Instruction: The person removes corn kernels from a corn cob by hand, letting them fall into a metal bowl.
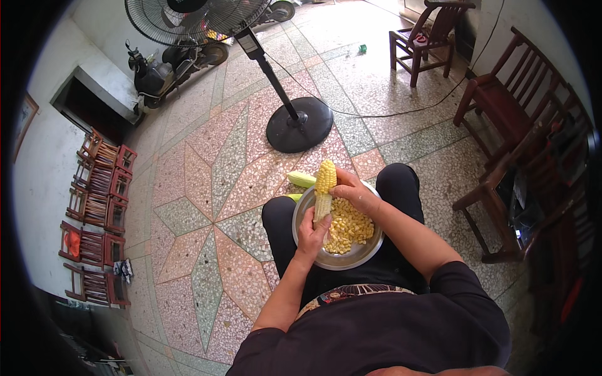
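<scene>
An ear of corn (325,181) is held upright over a metal bowl (342,264) on my lap. Kernels cover its upper part, while the lower part is bare cob. My left hand (311,233) grips the bare lower end. My right hand (353,190) is around the ear's middle, with the thumb against the kernels' lower edge. Loose yellow corn kernels (352,225) lie in the bowl. Beyond the bowl's far left rim are a green corn husk or husked ear (301,178) and another green piece (295,197), both partly hidden.
A standing fan (299,126) rises from the tiled floor ahead, its cord running right. Wooden chairs (498,101) stand at the right, and a row of small chairs (94,246) lines the left wall. A motor scooter (162,73) and a green object (362,48) are farther off.
</scene>
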Motion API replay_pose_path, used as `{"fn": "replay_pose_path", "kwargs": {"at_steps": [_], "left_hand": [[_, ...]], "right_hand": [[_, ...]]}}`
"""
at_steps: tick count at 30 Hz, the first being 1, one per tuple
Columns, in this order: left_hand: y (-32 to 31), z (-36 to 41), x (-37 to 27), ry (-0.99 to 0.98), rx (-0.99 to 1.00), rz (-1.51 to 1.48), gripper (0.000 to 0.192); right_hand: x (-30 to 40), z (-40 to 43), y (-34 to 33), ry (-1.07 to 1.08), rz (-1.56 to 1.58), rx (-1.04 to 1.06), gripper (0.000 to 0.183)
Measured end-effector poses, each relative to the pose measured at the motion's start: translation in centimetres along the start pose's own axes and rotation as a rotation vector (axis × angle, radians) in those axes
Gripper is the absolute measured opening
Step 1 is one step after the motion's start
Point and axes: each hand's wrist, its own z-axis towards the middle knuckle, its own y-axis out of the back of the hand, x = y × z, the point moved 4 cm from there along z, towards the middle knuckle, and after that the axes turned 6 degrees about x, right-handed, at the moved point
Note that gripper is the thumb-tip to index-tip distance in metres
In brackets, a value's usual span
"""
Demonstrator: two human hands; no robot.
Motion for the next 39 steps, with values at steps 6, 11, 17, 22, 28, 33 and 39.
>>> {"fn": "replay_pose_path", "kwargs": {"at_steps": [6,11,17,22,28,33,39], "left_hand": [[-0.1,-0.2,0.0,0.086,0.071,-0.031,0.037],[-0.1,-0.3,-0.2,0.089,0.06,-0.053,0.038],[-0.2,-0.4,-0.8,0.06,0.004,0.056,0.041],[-0.2,-0.1,-0.7,-0.118,-0.039,0.151,0.043],[-0.2,-0.5,-0.2,0.098,0.05,-0.072,0.038],[-0.3,-0.4,-0.5,0.058,-0.004,0.013,0.034],[-0.1,-0.3,0.3,0.023,0.021,-0.016,0.034]], "right_hand": [[0.0,-0.1,-0.1,0.081,-0.108,-0.063,0.061],[-0.2,0.1,0.4,0.08,-0.042,0.006,0.06],[-0.3,-0.1,0.5,-0.058,0.059,-0.052,0.06],[-1.1,0.1,0.7,-0.004,0.023,0.005,0.058],[0.0,0.0,0.3,0.07,-0.022,0.014,0.061],[-0.7,0.1,0.6,-0.086,0.094,-0.027,0.058],[-1.7,0.4,1.2,0.04,-0.073,-0.064,0.059]]}}
